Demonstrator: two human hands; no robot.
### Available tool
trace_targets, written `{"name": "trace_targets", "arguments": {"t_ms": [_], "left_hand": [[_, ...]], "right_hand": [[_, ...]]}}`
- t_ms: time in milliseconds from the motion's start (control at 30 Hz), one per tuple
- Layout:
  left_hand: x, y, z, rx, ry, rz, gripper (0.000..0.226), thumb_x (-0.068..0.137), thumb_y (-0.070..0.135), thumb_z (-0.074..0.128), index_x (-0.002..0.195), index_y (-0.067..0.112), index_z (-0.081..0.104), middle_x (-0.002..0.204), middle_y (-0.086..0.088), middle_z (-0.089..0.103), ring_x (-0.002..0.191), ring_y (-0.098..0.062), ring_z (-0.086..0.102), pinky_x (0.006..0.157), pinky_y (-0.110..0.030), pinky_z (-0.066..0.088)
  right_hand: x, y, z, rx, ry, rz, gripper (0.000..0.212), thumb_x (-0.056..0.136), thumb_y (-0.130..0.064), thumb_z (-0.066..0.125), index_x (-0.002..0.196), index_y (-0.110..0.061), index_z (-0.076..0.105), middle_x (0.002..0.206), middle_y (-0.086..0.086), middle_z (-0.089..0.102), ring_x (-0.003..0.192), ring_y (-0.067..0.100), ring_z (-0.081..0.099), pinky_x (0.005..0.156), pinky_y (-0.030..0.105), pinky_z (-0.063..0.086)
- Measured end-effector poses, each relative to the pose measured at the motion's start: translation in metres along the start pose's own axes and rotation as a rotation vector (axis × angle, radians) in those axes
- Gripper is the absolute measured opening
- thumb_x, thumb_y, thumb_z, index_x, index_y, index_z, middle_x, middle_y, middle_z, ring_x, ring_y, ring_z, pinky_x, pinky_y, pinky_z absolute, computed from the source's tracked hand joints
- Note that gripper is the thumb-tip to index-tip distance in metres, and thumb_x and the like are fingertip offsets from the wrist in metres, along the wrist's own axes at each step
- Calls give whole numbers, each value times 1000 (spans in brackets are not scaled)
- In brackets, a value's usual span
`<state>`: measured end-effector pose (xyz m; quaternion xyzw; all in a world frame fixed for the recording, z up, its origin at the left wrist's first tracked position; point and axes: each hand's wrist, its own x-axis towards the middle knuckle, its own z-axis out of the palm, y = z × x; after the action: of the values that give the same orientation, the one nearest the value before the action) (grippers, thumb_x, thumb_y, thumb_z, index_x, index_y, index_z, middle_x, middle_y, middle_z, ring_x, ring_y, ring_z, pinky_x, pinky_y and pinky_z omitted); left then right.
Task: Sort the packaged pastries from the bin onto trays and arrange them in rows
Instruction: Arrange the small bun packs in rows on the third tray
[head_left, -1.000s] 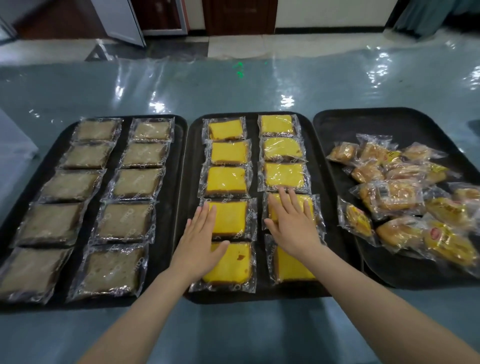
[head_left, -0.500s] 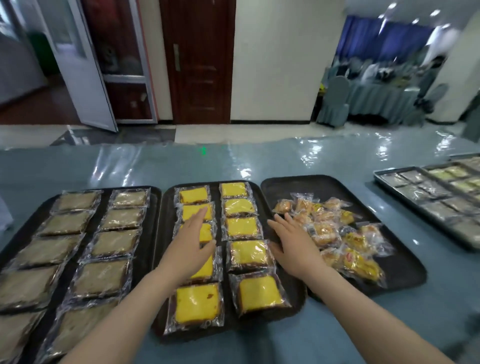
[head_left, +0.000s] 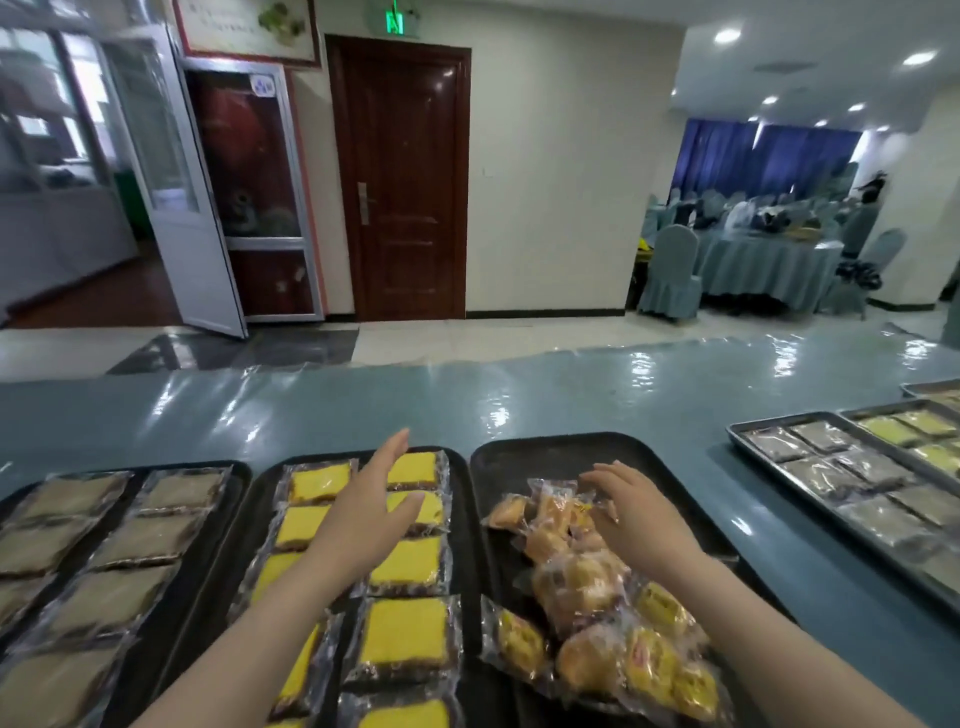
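Three black trays lie side by side in front of me. The left tray (head_left: 236, 499) holds two rows of wrapped brown cakes (head_left: 148, 540). The middle tray (head_left: 465, 499) holds two rows of wrapped yellow cakes (head_left: 405, 631). The right tray (head_left: 550, 452) carries a loose heap of wrapped golden pastries (head_left: 587, 582). My left hand (head_left: 363, 512) hovers flat above the yellow cakes, fingers straight, holding nothing. My right hand (head_left: 636, 512) reaches over the far end of the pastry heap, fingers relaxed and spread, touching the wrappers.
A blue plastic-covered table (head_left: 571, 395) bears everything. Metal trays (head_left: 810, 519) with rows of wrapped cakes stand at the right. Beyond the table are a brown door (head_left: 410, 176), an open glass door (head_left: 171, 197) and a covered dining table with chairs (head_left: 753, 260).
My head has tilted up, showing more of the room. My right hand has moved from the yellow cakes to the pastry heap on the right tray. My left hand has slid forward along the yellow cakes.
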<state>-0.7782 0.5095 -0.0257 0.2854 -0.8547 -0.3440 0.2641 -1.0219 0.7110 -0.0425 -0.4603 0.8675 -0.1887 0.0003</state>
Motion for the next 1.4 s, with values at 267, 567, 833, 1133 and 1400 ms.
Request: {"name": "trace_targets", "arguments": {"t_ms": [267,567,833,1133,1400], "left_hand": [[39,19,114,-110,77,-218,63,92,25,57,142,43,24,142,24,36,124,7,33,96,-21,30],[55,0,173,4,69,-443,58,92,20,57,143,31,30,141,14,41,128,-2,38,102,-23,33],[78,-26,199,56,97,-538,54,90,24,58,138,38,36,133,22,44,119,9,38,93,-12,31],[119,-42,229,276,-101,-478,61,86,16,62,139,36,38,142,13,43,128,-3,38,99,-17,29],[153,-56,264,464,-345,-407,75,87,11,53,148,36,18,157,16,5,139,-7,21,109,-24,25]], "right_hand": [[73,114,18,93,-138,2,48,90,-25,61,137,-29,49,136,-8,53,123,11,50,101,29,43],[139,134,95,226,-319,27,55,88,-38,65,137,-24,47,133,-3,57,116,15,55,93,31,46],[180,123,138,461,-394,141,16,84,-36,69,92,-28,58,85,-7,64,77,11,62,75,38,56],[230,156,132,519,117,42,26,85,-21,66,82,-39,49,84,-15,57,77,3,54,63,22,45],[232,174,185,10,-424,-400,54,90,-57,45,141,-41,36,158,-13,8,144,15,-10,113,47,-6]]}}
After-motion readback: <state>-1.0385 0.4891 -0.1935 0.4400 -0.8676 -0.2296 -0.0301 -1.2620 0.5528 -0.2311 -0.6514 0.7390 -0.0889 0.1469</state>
